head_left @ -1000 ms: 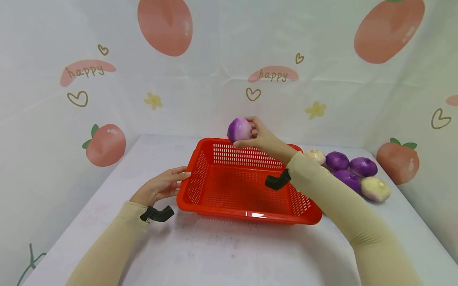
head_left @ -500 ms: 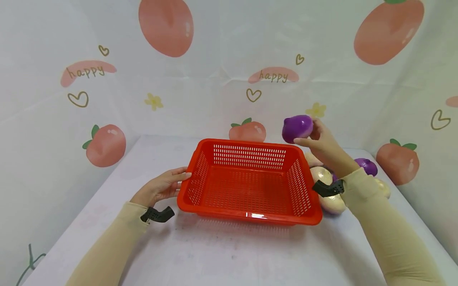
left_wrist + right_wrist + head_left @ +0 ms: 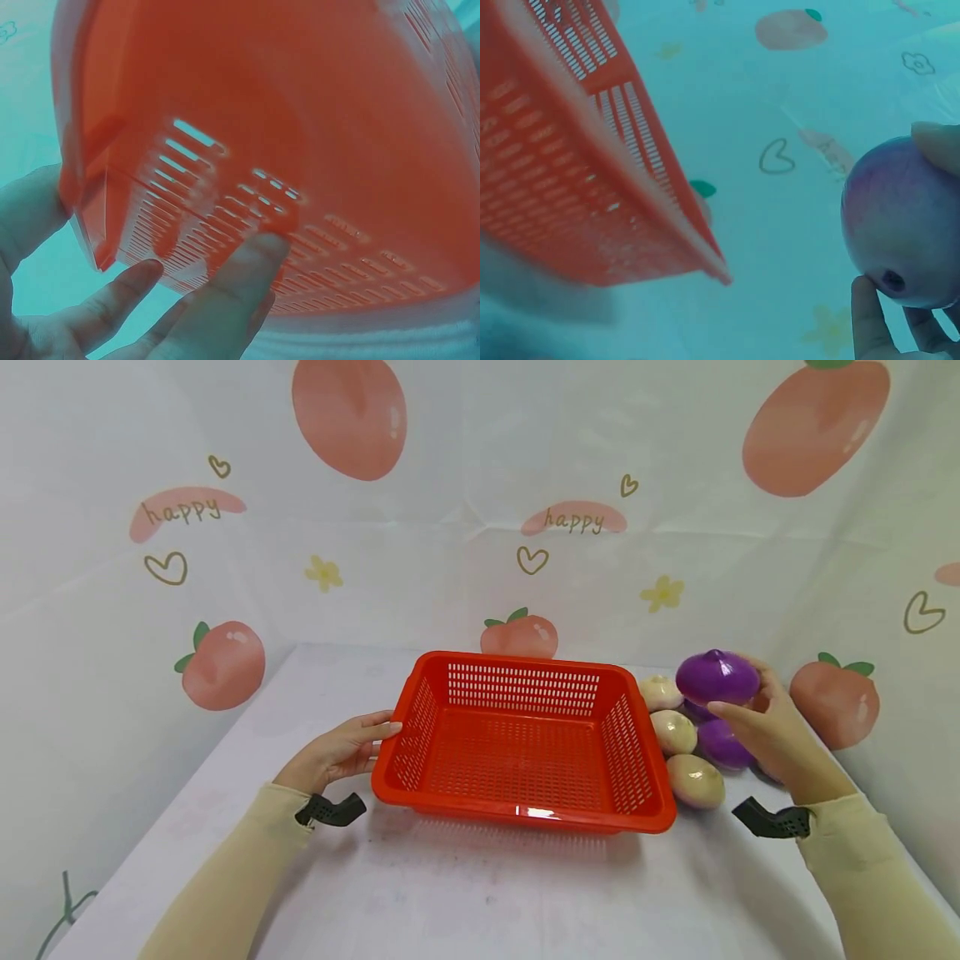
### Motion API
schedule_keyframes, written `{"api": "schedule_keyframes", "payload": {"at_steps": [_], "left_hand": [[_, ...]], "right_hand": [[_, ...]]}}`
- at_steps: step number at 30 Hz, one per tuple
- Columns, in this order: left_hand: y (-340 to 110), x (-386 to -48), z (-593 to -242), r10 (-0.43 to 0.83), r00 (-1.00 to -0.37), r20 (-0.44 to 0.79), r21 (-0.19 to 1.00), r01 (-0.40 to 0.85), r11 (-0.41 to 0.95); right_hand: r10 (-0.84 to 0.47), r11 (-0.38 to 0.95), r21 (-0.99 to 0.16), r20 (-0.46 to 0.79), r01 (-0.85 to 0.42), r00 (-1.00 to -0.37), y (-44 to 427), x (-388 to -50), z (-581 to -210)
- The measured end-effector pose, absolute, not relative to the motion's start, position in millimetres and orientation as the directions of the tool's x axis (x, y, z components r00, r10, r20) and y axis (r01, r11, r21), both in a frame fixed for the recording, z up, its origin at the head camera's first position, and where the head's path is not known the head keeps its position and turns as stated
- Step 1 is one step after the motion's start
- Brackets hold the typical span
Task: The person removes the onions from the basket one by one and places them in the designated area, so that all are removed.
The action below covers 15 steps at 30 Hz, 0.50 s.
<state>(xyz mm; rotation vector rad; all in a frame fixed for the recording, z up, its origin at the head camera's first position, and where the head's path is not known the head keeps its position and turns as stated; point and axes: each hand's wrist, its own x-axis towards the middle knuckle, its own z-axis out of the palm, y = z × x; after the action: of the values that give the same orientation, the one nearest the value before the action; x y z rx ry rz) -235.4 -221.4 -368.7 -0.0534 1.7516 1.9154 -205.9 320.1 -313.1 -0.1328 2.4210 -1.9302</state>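
Observation:
My left hand (image 3: 337, 752) holds the near-left side of a red plastic basket (image 3: 525, 814), thumb on the rim and the other fingers beneath it. In the left wrist view, fingertips (image 3: 259, 251) touch the basket's slotted outer wall (image 3: 330, 135). To the right of the basket, my right hand (image 3: 783, 739) grips a purple turnip (image 3: 717, 678) above several other turnips. In the right wrist view this turnip (image 3: 907, 225) shows a paler underside with a dark spot, fingers around it. Slotted walls surround the basket's bare floor (image 3: 517, 752).
Pale turnips (image 3: 696, 781) line the basket's right side on the white table (image 3: 480, 893). Purple turnips (image 3: 722, 743) lie beside them, partly hidden by my right hand. A printed cloth backdrop (image 3: 450, 468) rises behind and at both sides.
My right hand has carried the purple turnip rightward and down, from above the basket's back rim to above the other turnips. The left hand and basket have stayed put.

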Motion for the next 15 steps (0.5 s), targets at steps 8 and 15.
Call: {"api": "schedule_keyframes", "payload": {"at_steps": [8,15], "left_hand": [[-221,-235,-369,0.380,-0.850,-0.364,0.915,-0.403,-0.027],[-221,-236,-370,0.369,-0.855,-0.365,0.917,-0.399,-0.015]], "right_hand": [[-0.122,-0.113,-0.969,0.231,-0.218,-0.965,346,-187,-350],[-0.086,-0.037,-0.977,0.212,-0.209,-0.974,366,-171,-372]]}}
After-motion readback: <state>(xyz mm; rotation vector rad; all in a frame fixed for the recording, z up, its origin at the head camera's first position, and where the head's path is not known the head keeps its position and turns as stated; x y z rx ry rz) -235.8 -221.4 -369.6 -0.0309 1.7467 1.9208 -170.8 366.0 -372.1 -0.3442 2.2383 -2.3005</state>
